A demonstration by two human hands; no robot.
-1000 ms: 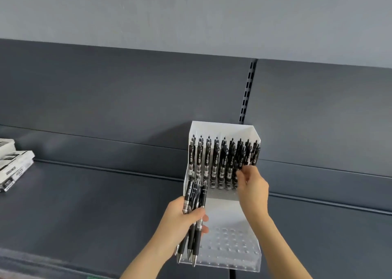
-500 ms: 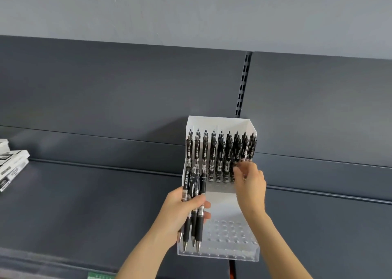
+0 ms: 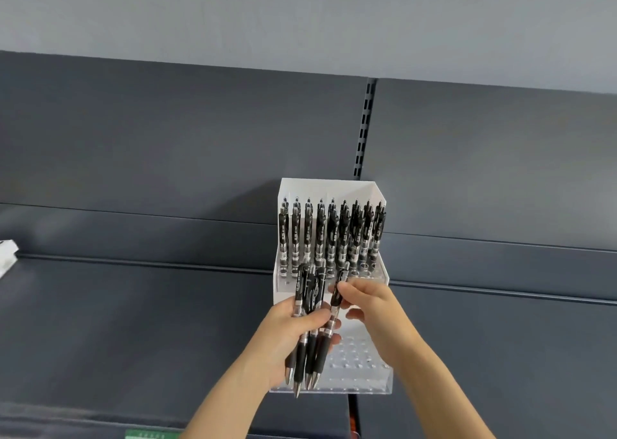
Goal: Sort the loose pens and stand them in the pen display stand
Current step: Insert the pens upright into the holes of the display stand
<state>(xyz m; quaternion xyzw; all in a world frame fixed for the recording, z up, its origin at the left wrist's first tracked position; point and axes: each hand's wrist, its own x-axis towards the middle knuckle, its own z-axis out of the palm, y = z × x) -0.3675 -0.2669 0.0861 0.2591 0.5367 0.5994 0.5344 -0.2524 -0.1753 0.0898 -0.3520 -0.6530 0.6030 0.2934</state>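
Step in hand: separating one pen. The left hand (image 3: 283,335) gripped the loose pens (image 3: 309,350) above the display stand (image 3: 380,376), near the shelf's (image 3: 133,321) front edge. The right hand (image 3: 370,305) pinched a single pen (image 3: 336,296). Next, probably: seat it tip-down in a vacant hole.

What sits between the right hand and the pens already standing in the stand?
Head view: only a strip of the stand with empty holes separates the right hand from the standing pens; the pinched pen pokes up there.
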